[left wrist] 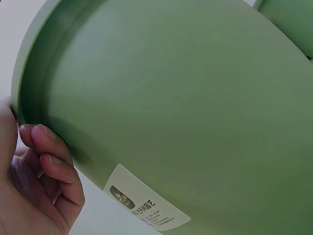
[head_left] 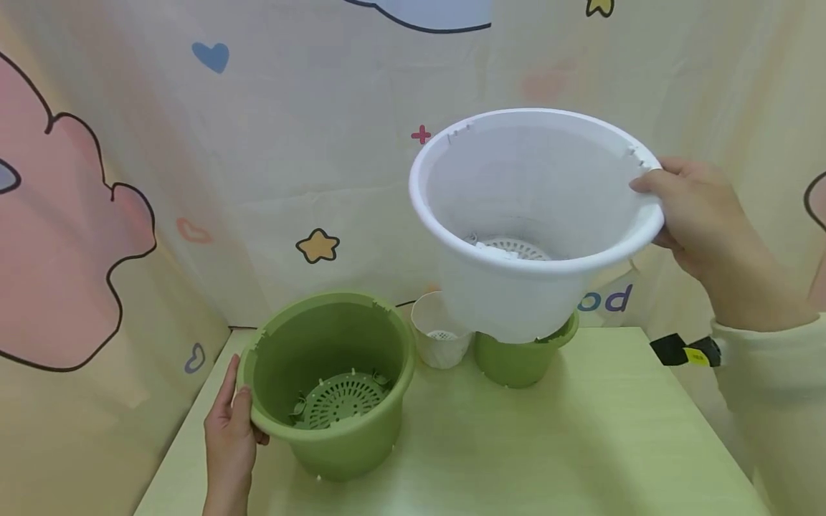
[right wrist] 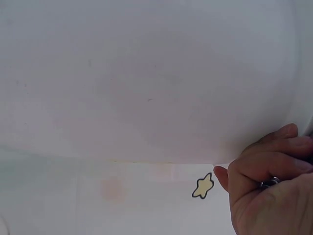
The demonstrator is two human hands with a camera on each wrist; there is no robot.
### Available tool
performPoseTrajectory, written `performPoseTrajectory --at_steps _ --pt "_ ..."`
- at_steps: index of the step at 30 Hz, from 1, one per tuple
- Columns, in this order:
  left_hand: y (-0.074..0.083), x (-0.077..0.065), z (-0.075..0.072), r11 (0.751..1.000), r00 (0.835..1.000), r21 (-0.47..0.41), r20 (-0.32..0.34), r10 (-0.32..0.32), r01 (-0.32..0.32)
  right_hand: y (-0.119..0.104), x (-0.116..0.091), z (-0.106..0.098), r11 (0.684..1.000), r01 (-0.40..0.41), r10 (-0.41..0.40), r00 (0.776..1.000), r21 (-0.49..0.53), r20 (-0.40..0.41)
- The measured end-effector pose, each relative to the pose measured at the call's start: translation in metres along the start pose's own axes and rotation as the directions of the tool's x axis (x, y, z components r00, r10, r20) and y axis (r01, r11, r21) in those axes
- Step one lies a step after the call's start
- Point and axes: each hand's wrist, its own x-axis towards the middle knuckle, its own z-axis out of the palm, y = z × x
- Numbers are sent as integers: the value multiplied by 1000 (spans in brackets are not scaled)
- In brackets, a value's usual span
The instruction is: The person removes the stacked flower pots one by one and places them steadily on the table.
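While the right hand [head_left: 693,215] grips its rim, the large white pot [head_left: 510,301] hangs in the air to the left of that hand, its mouth tipped toward the wearer so that the slotted base shows inside. The thumb lies over the rim and the fingers curl beneath it. Judging by the thin wall and the one-handed hold, it should be light, fairly stiff, a little springy and smooth enough to swivel; the rolled rim looks the best place to grasp, clear of the small notches.

The left hand [head_left: 229,433] holds the near-left rim of the large green pot [head_left: 329,351], which sits just right of that hand, fingers bent under the lip. This pot probably handles alike; whether its base touches the table [head_left: 581,444] I cannot tell. A paper label [left wrist: 146,198] is on its outer wall, near the left fingers.

Between the hands, farther from the wearer, stands a small white pot [head_left: 442,347]; beside it, nearer the right hand, a smaller green pot [head_left: 516,362] is partly hidden behind the raised one. Below the right hand are a black strap [head_left: 671,351] and a pale sleeve [head_left: 768,401]. Beyond both hands hangs a printed curtain [head_left: 310,143].
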Motion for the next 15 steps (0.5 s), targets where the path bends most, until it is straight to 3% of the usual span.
performPoseTrajectory --at_steps 9,12,15 --pt "1 -2 -1 1000 1000 -7 -15 6 -6 15 2 -30 983 -10 20 998 184 -55" --pt "1 -2 -1 1000 1000 -2 -16 6 -6 20 2 -38 977 -19 31 998 214 -55" --pt "1 -3 -2 1000 1000 2 -15 5 -5 24 2 -46 986 -27 37 998 167 -54"
